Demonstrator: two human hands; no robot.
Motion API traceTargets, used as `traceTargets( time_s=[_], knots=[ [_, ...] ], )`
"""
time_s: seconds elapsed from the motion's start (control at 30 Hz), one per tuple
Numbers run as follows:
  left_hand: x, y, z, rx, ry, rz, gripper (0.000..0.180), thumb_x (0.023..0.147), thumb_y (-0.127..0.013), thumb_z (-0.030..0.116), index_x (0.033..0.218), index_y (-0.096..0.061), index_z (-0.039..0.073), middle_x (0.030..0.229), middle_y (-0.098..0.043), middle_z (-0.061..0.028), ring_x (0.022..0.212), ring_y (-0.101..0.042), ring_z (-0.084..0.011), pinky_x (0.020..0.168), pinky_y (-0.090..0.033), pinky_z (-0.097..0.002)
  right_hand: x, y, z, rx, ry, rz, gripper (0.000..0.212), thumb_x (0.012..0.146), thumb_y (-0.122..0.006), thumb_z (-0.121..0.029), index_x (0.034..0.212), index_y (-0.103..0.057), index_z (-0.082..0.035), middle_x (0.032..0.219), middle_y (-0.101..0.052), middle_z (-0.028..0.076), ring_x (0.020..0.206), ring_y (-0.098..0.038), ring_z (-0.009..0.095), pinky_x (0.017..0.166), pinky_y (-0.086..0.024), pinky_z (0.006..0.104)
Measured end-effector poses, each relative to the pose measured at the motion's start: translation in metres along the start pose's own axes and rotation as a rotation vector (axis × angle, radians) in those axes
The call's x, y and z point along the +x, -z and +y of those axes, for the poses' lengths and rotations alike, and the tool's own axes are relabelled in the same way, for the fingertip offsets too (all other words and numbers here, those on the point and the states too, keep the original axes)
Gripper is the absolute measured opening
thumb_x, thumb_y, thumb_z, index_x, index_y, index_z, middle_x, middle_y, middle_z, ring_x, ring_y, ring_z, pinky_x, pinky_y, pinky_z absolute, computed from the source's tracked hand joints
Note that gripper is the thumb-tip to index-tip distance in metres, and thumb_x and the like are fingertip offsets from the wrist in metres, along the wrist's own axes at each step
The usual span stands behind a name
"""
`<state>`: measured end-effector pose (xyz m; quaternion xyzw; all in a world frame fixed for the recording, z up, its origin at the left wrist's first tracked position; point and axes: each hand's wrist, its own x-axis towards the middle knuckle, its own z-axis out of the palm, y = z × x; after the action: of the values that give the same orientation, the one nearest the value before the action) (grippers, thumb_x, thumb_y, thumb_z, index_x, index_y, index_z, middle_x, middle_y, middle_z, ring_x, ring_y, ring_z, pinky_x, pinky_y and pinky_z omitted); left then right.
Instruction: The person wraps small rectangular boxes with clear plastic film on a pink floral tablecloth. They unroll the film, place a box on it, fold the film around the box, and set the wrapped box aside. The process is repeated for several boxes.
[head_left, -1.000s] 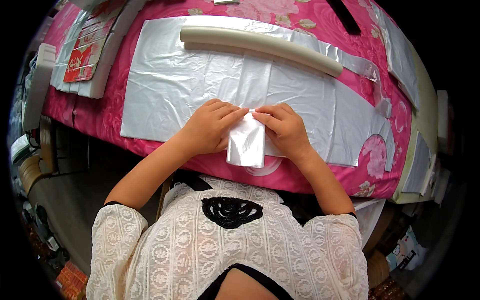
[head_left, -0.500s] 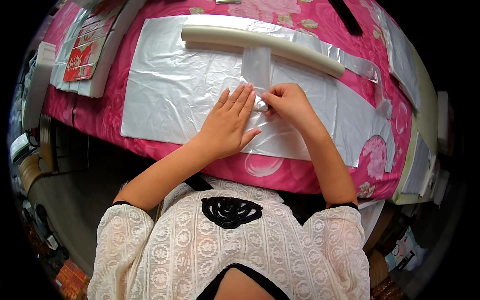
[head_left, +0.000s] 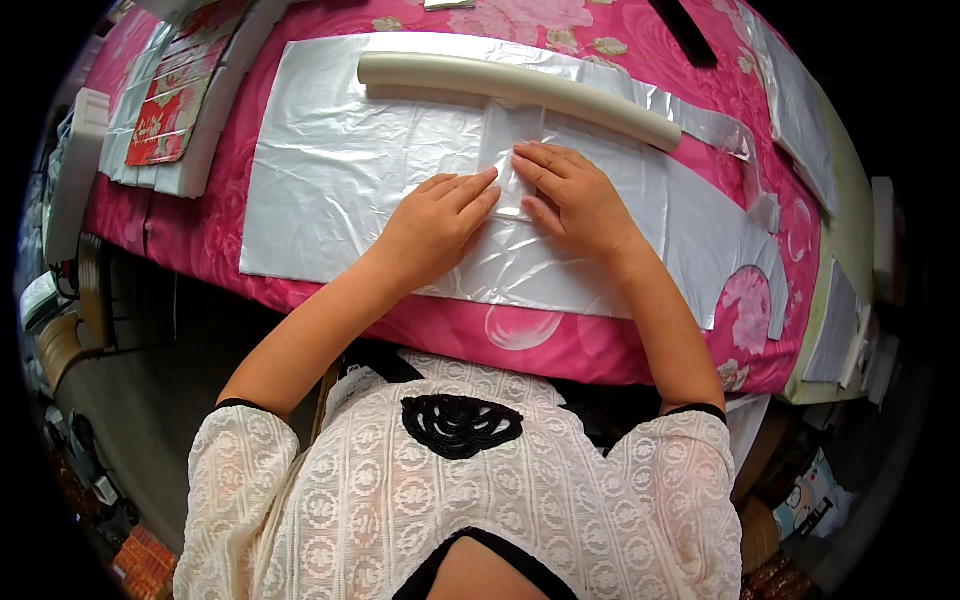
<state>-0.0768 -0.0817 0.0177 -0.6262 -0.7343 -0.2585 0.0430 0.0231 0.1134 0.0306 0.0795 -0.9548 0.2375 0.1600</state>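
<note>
A stack of silvery plastic bags (head_left: 330,170) lies spread on a table covered with a pink flowered cloth (head_left: 540,335). On top of the stack sits a narrow folded strip of clear plastic (head_left: 512,140), running up to a long cream tube (head_left: 520,85) that lies across the far side. My left hand (head_left: 440,215) rests flat on the plastic, fingers together, fingertips at the strip's left edge. My right hand (head_left: 575,195) presses flat on the strip's right side, fingers stretched out. Neither hand grips anything.
A pile of flat white packets with a red printed one on top (head_left: 165,120) lies at the table's left end. More silvery sheets (head_left: 790,80) hang over the right end. A black bar (head_left: 685,30) lies at the far edge. Clutter stands on the floor at both sides.
The folded plastic piece held near the table's front edge a second ago was unfolded away from me onto the stack. Both hands moved forward and now lie flat on it.
</note>
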Motion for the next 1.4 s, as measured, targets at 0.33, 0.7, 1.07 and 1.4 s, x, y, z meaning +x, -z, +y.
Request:
traceTargets(
  time_s=[0.33, 0.7, 1.07, 1.4],
  knots=[
    [-0.007, 0.014, 0.009, -0.176, -0.103, 0.053, 0.020, 0.070, -0.067, 0.010, 0.087, -0.059, 0.004, 0.105, -0.064, -0.0104, 0.096, -0.062, -0.0243, 0.087, -0.048, -0.0365, -0.012, -0.005, -0.005, 0.068, 0.057, 0.053, 0.032, 0.064, -0.062, 0.005, 0.094, -0.065, -0.005, 0.094, -0.064, 0.007, 0.084, -0.059, 0.025, 0.075, -0.049, 0.0341],
    [-0.036, 0.015, 0.023, -0.258, -0.026, -0.106, 0.055, 0.059, -0.067, 0.006, 0.113, -0.057, 0.006, 0.109, -0.062, -0.0093, 0.100, -0.059, -0.0247, 0.082, -0.045, -0.0375, -0.043, -0.010, -0.047, 0.207, -0.033, 0.127, 0.030, 0.063, -0.067, 0.004, 0.091, -0.067, -0.009, 0.086, -0.064, 0.004, 0.076, -0.059, 0.023, 0.066, -0.050, 0.0310],
    [-0.029, 0.017, 0.029, -0.561, 0.421, -0.071, 0.044, 0.077, -0.062, 0.002, 0.119, -0.053, 0.004, 0.090, -0.067, -0.0100, 0.079, -0.065, -0.0220, 0.073, -0.047, -0.0307, -0.037, -0.008, -0.045, 0.290, -0.332, 0.045, 0.009, 0.075, -0.064, -0.009, 0.083, -0.068, -0.006, 0.071, -0.063, 0.009, 0.065, -0.059, 0.023, 0.058, -0.047, 0.0322],
    [0.012, 0.028, 0.013, -0.656, 0.899, -0.144, 0.063, 0.081, -0.065, 0.009, 0.135, -0.034, -0.003, 0.085, -0.065, -0.0127, 0.068, -0.062, -0.0150, 0.065, -0.049, -0.0264, 0.017, 0.007, -0.025, 0.493, -0.909, -0.407, 0.031, 0.082, -0.057, -0.024, 0.064, -0.065, 0.000, 0.055, -0.060, 0.008, 0.050, -0.058, 0.016, 0.053, -0.045, 0.0309]
  ],
)
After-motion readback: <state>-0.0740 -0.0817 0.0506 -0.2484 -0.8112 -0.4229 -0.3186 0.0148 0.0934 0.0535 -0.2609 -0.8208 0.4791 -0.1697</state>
